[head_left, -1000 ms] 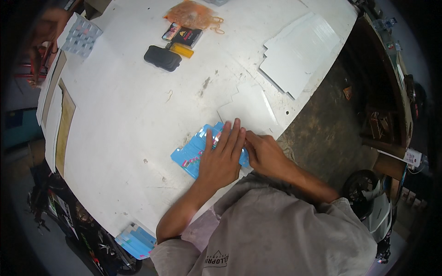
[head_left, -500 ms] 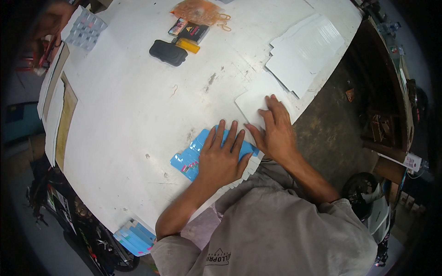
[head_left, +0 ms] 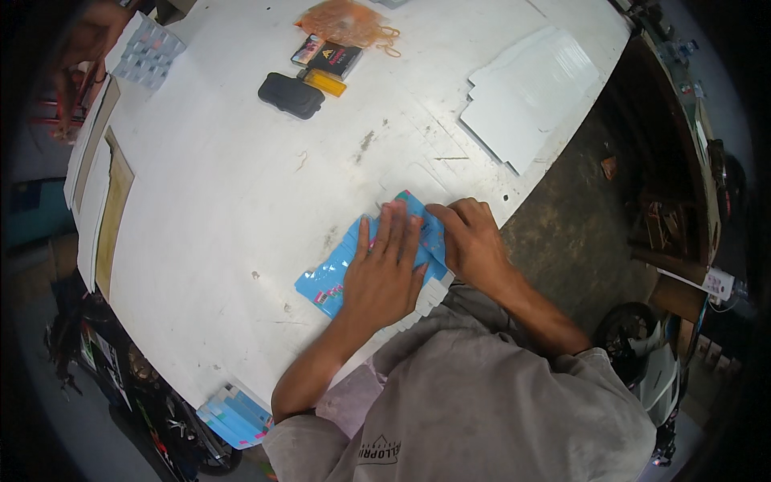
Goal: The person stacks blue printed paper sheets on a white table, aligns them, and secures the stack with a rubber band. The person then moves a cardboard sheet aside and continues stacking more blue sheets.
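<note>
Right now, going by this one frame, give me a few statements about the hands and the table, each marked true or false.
1. The left hand lies flat on the blue printed flat carton. True.
2. The right hand holds the black pouch. False: it rests at the carton's right edge.
3. A stack of white card sheets lies at the table's far right. True.
4. The orange mesh bag sits beside the hands. False: it lies at the far edge.

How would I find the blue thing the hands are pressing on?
Look at the big white table, then its near edge by the person's chest. The flat blue printed card lies there under the left hand, touched by the right hand. Nearby sheets are plain white; only it is bright blue.
</note>
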A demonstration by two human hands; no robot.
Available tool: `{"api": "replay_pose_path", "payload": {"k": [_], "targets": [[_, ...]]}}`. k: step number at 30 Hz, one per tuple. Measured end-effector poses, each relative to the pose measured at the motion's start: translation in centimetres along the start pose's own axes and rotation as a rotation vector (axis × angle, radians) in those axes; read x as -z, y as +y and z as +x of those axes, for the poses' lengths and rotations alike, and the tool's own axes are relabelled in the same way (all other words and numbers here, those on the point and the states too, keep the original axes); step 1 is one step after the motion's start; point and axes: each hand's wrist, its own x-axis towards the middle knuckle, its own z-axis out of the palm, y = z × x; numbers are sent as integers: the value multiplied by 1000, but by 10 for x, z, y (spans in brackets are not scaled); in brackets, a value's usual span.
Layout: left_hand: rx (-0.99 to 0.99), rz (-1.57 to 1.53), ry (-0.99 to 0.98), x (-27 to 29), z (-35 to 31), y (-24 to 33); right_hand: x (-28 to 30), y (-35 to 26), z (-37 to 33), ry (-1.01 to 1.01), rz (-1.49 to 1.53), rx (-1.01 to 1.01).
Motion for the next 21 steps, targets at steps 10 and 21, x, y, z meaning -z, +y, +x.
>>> {"api": "replay_pose_path", "payload": {"k": [10, 21], "targets": [[52, -81, -13, 4, 0, 2, 8, 2, 5, -2, -231, 1], [-48, 1, -119, 4, 2, 2, 26, 26, 19, 317, -49, -181]]}}
